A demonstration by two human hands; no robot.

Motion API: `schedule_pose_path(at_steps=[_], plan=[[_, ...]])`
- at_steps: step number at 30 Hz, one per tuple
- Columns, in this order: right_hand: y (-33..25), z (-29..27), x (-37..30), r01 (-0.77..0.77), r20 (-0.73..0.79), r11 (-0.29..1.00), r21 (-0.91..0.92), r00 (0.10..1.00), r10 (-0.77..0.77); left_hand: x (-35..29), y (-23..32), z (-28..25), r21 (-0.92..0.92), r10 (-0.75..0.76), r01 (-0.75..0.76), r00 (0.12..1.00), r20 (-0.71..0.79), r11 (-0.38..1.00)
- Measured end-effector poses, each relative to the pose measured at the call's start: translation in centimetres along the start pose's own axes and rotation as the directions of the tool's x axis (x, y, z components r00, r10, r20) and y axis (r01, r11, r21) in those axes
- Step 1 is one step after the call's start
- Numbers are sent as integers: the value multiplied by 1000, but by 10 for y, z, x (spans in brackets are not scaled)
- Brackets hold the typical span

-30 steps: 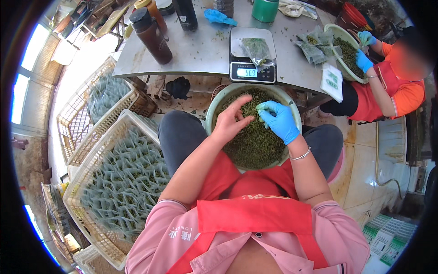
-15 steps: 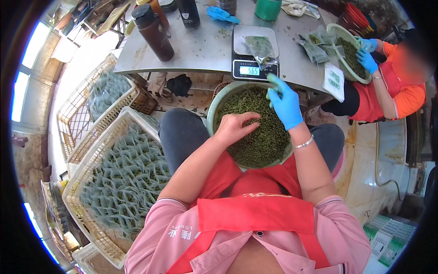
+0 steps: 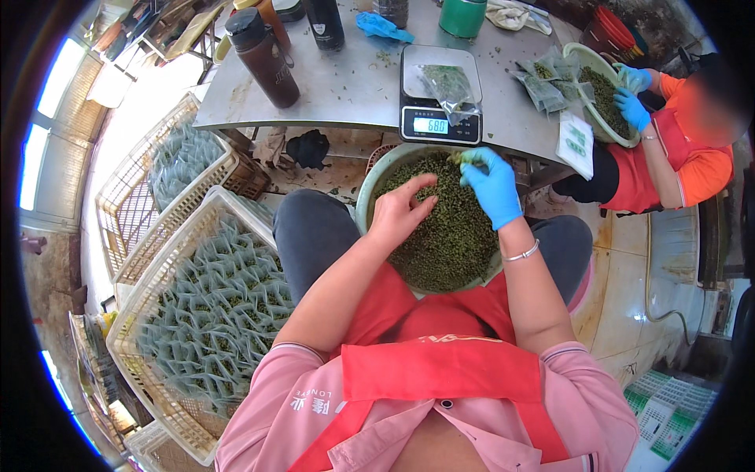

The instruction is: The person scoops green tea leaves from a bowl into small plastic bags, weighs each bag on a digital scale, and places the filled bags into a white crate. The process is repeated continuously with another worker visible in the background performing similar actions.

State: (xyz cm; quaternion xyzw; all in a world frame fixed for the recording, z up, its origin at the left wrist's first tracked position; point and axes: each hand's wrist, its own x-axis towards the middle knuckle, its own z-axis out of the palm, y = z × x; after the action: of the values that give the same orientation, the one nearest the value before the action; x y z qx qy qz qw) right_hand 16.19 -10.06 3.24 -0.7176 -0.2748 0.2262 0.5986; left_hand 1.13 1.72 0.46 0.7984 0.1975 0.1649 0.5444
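A round pale-green basin (image 3: 364, 206) filled with small dark-green peppercorn-like berries (image 3: 448, 228) rests between my knees. My left hand (image 3: 403, 211), bare, hovers over the berries with its fingers bent and apart, nothing seen in them. On the basin's far right side, my right hand (image 3: 492, 189) wears a blue glove. Its thumb and fingers are pinched together; something greenish shows at the tips, too small to name. Just beyond the basin, a clear bag of green berries (image 3: 448, 85) lies on a digital scale (image 3: 409, 110) at the table's edge.
Filled clear bags (image 3: 220, 307) crowd a cream crate (image 3: 126, 346) on my left; another crate (image 3: 118, 204) stands behind it. Bottles (image 3: 267, 67) and a green tin (image 3: 462, 17) stand on the metal table (image 3: 354, 94). At right, a gloved co-worker (image 3: 668, 157) handles another basin.
My right hand has lowered toward the berries, its fingers drawing into a pinch. My left hand has shifted slightly left and up, its fingers spreading. The scale's reading has changed.
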Motion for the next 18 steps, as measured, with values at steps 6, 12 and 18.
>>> schedule_pose_path(at_steps=[6, 12, 18], plan=[[-2, 9, -26, 111, 186, 925, -363, 981, -45, -2, 3, 3, -117, -54, 59, 997, 52, 991], [7, 13, -24, 155, 45, 865, -477, 987, -152, -12, 5, 1, 43, 89, -91, 994, 57, 995], [6, -11, -22, 193, 188, 823, -534, 976, -106, -11, 9, -2, 243, 263, -290, 955, 135, 926]])
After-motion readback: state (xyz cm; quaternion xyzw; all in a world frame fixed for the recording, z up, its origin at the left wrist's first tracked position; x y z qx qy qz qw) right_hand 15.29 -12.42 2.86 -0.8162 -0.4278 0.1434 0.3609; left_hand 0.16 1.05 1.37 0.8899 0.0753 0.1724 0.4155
